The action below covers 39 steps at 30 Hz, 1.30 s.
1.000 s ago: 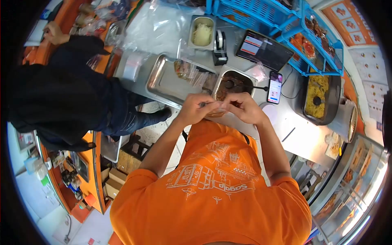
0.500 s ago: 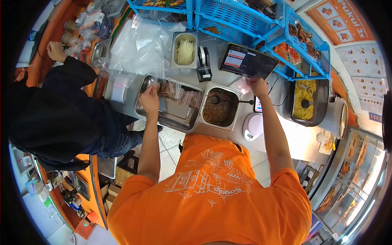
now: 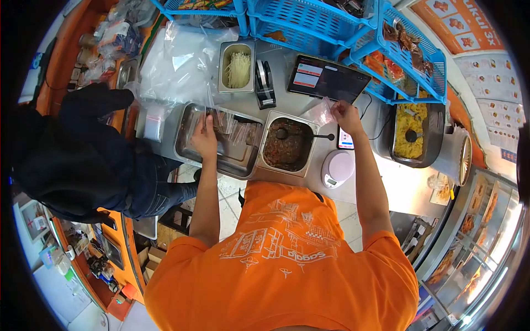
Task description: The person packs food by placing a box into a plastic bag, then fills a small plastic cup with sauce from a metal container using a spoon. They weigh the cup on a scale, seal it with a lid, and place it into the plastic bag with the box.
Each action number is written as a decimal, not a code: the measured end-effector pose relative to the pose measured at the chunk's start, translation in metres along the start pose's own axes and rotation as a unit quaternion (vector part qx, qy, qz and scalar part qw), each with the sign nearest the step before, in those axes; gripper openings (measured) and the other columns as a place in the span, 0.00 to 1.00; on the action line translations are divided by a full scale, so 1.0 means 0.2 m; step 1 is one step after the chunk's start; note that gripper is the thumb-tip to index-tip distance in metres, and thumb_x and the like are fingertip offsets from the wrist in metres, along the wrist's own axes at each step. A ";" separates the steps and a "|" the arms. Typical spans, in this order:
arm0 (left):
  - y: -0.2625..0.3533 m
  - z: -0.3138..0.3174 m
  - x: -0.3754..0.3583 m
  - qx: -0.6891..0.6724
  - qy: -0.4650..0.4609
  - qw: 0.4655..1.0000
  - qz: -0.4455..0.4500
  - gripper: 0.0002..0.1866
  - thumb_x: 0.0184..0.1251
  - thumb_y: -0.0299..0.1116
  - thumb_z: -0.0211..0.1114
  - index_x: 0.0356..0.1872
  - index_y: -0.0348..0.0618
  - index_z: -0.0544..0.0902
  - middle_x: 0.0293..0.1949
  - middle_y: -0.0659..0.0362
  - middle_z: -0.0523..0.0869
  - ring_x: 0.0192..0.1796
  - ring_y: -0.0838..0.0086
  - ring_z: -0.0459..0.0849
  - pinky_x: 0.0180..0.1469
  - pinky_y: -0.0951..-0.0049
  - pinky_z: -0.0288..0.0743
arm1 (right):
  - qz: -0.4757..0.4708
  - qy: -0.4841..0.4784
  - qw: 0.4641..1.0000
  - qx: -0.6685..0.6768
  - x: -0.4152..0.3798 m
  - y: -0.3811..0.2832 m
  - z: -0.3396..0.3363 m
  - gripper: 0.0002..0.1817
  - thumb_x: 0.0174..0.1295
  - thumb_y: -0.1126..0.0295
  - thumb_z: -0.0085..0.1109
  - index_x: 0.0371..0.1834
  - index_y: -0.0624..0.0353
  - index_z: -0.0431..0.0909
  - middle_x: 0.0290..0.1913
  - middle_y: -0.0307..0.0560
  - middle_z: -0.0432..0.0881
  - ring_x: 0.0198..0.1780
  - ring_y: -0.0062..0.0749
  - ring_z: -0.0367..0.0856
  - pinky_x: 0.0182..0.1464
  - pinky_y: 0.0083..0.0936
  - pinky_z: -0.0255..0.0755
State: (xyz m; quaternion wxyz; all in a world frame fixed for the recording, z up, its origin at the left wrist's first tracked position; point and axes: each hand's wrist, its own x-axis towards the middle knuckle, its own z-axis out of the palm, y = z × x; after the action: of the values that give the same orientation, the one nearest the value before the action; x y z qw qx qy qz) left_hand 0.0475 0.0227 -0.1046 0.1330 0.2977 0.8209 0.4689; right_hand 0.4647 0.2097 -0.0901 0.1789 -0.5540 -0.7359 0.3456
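The long tray (image 3: pixel 234 157) left of centre is smooth, shiny metal, and clear, glossy plastic packets (image 3: pixel 243 132) lie in it. The sauce pan (image 3: pixel 310 158) at centre and the noodle pan (image 3: pixel 222 69) above it have bright metal rims. A thin, see-through plastic bag (image 3: pixel 318 114) wrinkles right of centre; the larger sheets of plastic (image 3: pixel 176 60) at upper left look slick and creased. The worktop (image 3: pixel 381 182) is smooth metal with a white glare. Blue crates (image 3: pixel 309 21) at the top are perforated plastic. The tablet screen (image 3: pixel 353 86) is dark and glossy, the scale (image 3: pixel 338 161) smooth pale plastic. The orange shirt (image 3: pixel 259 298) at bottom is matt cloth.
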 end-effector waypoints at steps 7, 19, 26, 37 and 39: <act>0.47 0.10 -0.12 -0.142 0.026 0.982 0.122 0.21 0.67 0.46 0.69 0.45 0.34 0.84 0.40 0.52 0.88 0.41 0.69 0.85 0.47 0.67 0.77 | 0.150 -0.106 0.941 0.283 -0.01 -0.10 -0.15 0.11 0.56 0.77 0.68 0.43 0.65 0.83 0.35 0.43 0.87 0.33 0.22 0.82 0.37 0.19 0.73; 1.01 0.79 -0.32 -0.137 -0.581 0.802 -0.030 0.19 0.67 0.48 0.69 0.35 0.37 0.87 0.26 0.61 0.86 0.28 0.79 0.84 0.27 0.77 0.74 | 0.123 -0.135 0.838 0.515 -0.16 -0.28 -0.11 0.08 0.61 0.77 0.69 0.41 0.60 0.80 0.40 0.40 0.84 0.40 0.25 0.83 0.43 0.21 0.78; 0.95 0.82 -0.33 -0.193 -0.586 0.783 -0.080 0.12 0.69 0.38 0.65 0.33 0.37 0.84 0.28 0.61 0.85 0.28 0.80 0.83 0.28 0.78 0.75 | 0.102 -0.081 0.757 0.640 -0.19 -0.22 -0.05 0.05 0.65 0.78 0.64 0.40 0.58 0.78 0.40 0.39 0.83 0.40 0.24 0.81 0.45 0.24 0.75; 0.93 0.84 -0.35 -0.037 -0.510 0.857 0.068 0.16 0.63 0.40 0.61 0.33 0.35 0.88 0.25 0.50 0.87 0.29 0.67 0.87 0.35 0.66 0.77 | -0.017 0.080 0.995 -0.063 -0.15 -0.43 -0.02 0.15 0.53 0.61 0.71 0.41 0.56 0.88 0.44 0.57 0.80 0.47 0.53 0.83 0.50 0.41 0.78; 0.92 0.86 -0.33 -0.005 -0.523 0.850 0.067 0.16 0.64 0.40 0.61 0.33 0.34 0.87 0.24 0.54 0.85 0.27 0.72 0.83 0.33 0.69 0.75 | 0.042 -0.016 0.994 -0.104 -0.10 -0.39 0.00 0.15 0.52 0.57 0.72 0.38 0.52 0.88 0.47 0.54 0.81 0.51 0.52 0.83 0.52 0.42 0.79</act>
State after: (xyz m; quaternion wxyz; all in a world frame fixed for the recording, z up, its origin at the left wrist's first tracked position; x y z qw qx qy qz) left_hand 0.2522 0.1702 -0.0426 0.5123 0.5525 0.6058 0.2555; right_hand 0.4182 0.1787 -0.0330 0.0940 -0.5942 -0.7470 0.2830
